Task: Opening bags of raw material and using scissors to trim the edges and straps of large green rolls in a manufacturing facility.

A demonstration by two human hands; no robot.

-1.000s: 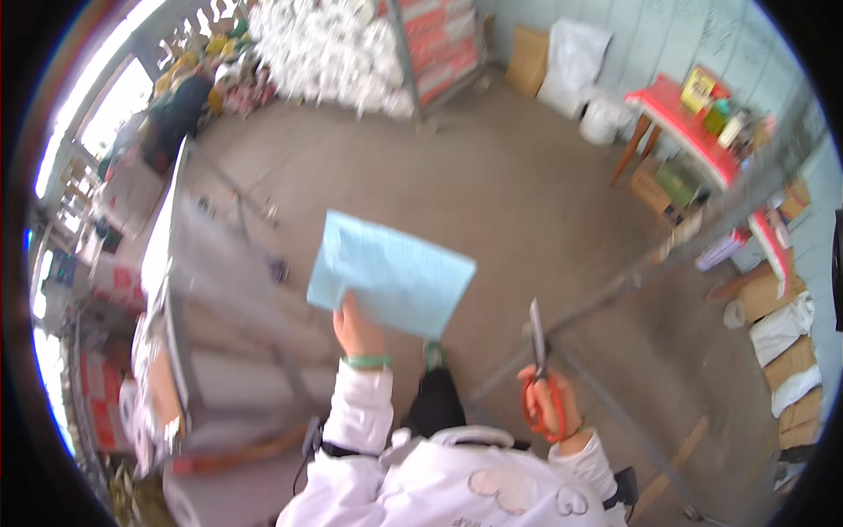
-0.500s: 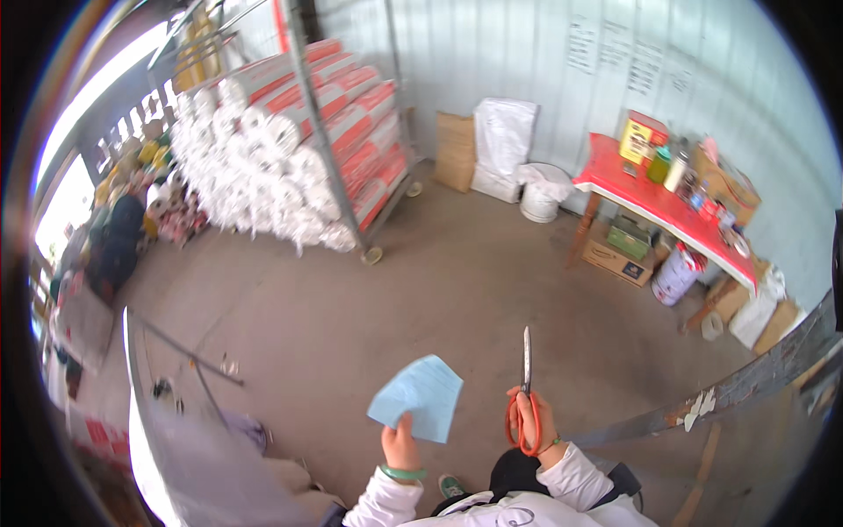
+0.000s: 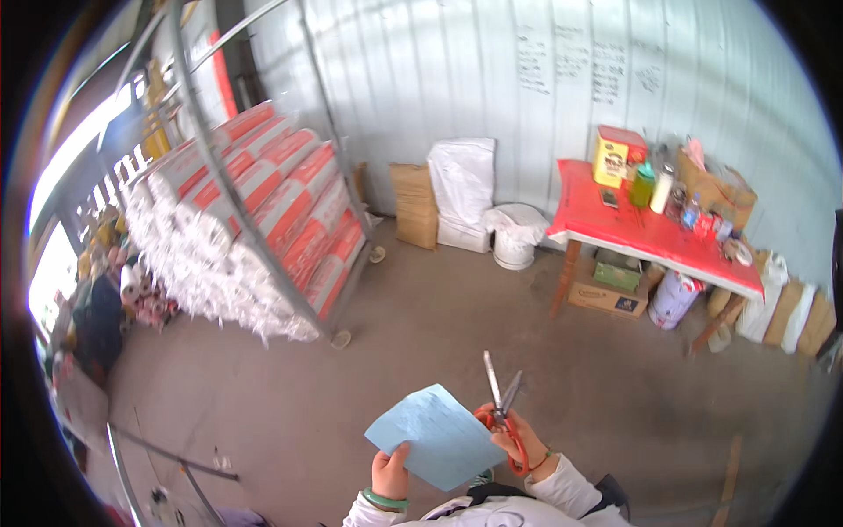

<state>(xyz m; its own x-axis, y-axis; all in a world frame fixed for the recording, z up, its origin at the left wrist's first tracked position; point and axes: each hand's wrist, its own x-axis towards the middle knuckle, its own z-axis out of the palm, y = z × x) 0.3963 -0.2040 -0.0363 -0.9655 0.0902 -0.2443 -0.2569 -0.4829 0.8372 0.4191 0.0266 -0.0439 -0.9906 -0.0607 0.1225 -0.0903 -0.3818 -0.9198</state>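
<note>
My left hand (image 3: 391, 472), with a green bangle at its wrist, pinches the lower left edge of a light blue sheet (image 3: 436, 437), thumb on top. My right hand (image 3: 524, 445) grips a pair of scissors (image 3: 501, 400) by its orange-red handles, just right of the sheet. The scissors' blades are spread apart and point away from me. Their handles lie close to the sheet's right corner; whether they touch it I cannot tell.
A wheeled metal rack (image 3: 230, 189) of red-and-white wrapped rolls (image 3: 294, 198) stands at the left. Paper and white sacks (image 3: 463, 189) and a white bucket (image 3: 513, 250) line the wall. At right, a red-topped table (image 3: 615, 215) carries bottles and a tin. Cartons (image 3: 606, 299) sit beneath.
The scissors' blades have spread from closed to apart. My right hand has come closer to the blue sheet, which shows more of its surface. My view has turned rightward.
</note>
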